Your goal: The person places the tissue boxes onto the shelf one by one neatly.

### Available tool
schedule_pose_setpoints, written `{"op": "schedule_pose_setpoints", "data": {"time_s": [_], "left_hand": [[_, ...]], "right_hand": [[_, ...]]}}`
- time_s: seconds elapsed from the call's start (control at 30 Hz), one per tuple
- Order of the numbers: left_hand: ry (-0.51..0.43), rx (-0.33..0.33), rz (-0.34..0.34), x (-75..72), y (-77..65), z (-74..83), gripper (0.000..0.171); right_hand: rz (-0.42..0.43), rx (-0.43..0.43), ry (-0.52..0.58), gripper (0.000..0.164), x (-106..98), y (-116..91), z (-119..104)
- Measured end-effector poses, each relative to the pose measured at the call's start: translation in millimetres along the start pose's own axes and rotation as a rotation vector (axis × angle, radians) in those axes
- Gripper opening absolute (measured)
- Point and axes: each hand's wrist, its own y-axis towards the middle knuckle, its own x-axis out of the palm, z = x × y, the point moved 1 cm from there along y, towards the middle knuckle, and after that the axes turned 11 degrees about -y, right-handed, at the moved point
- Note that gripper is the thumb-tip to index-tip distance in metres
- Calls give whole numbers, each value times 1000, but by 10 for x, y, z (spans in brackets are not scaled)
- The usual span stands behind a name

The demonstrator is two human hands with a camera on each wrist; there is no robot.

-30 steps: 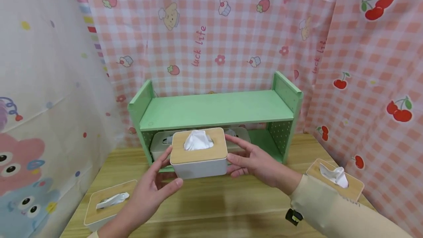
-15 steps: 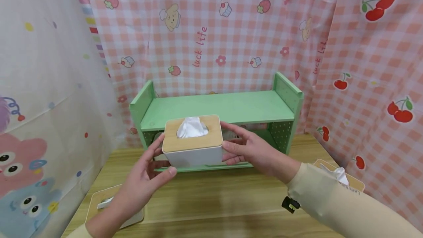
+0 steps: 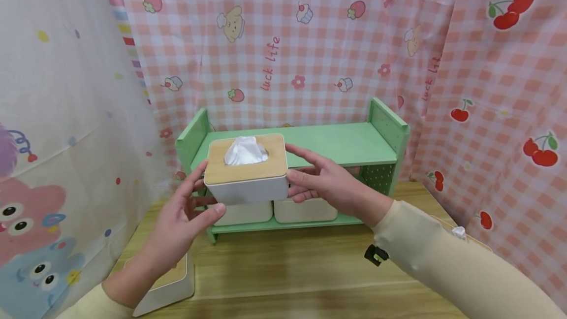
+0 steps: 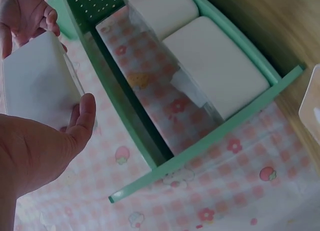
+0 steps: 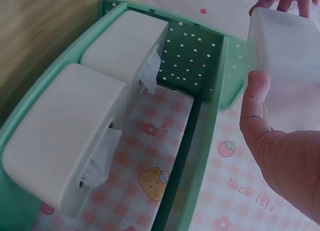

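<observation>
Between my two hands is a white tissue box (image 3: 248,188) with a light wood lid and a white tissue standing out of its slot. My left hand (image 3: 177,215) grips its left side, thumb near the lower front corner. On the opposite side my right hand (image 3: 328,181) holds it, thumb on the front corner and fingers behind. In the head view the box overlaps the front edge of the green shelf's (image 3: 336,139) upper board. Both wrist views show its pale wall, in the left wrist view (image 4: 40,81) beside the shelf.
On the lower tier stand two more tissue boxes, one on the left (image 3: 245,214) and another (image 3: 305,210) beside it. A tissue box (image 3: 173,289) lies on the wooden table (image 3: 288,270) at left, partly behind my forearm. Another tissue box (image 3: 459,232) is mostly hidden by my right sleeve.
Both hands have lifted the tissue box up and to the left, from in front of the lower tier to the upper board's level. The boxes on the lower tier show more now.
</observation>
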Motion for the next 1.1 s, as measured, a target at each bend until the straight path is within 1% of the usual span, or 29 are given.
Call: {"op": "schedule_pose_setpoints", "data": {"time_s": [0.1, 0.2, 0.3, 0.4, 0.5, 0.67, 0.97, 1.1], "left_hand": [[10, -20, 1, -46, 50, 37, 83], [27, -59, -1, -87, 109, 52, 84], [47, -112, 0, -122, 172, 55, 85], [36, -141, -1, -153, 240, 49, 86], [18, -145, -5, -173, 301, 44, 87], [17, -149, -4, -185, 382, 28, 88], [11, -176, 5, -206, 531, -9, 89], [19, -193, 15, -218, 598, -28, 91]], "right_hand": [[19, 10, -16, 73, 7, 56, -53], [39, 25, -41, 73, 8, 122, -91], [44, 36, -53, 73, 10, 188, -114], [37, 32, -47, 73, 10, 249, -130], [34, 24, -43, 72, 2, 312, -132], [27, 25, -33, 71, -9, 397, -127], [33, 39, -12, 71, -13, 495, -124], [40, 49, -19, 70, -11, 564, -118]]}}
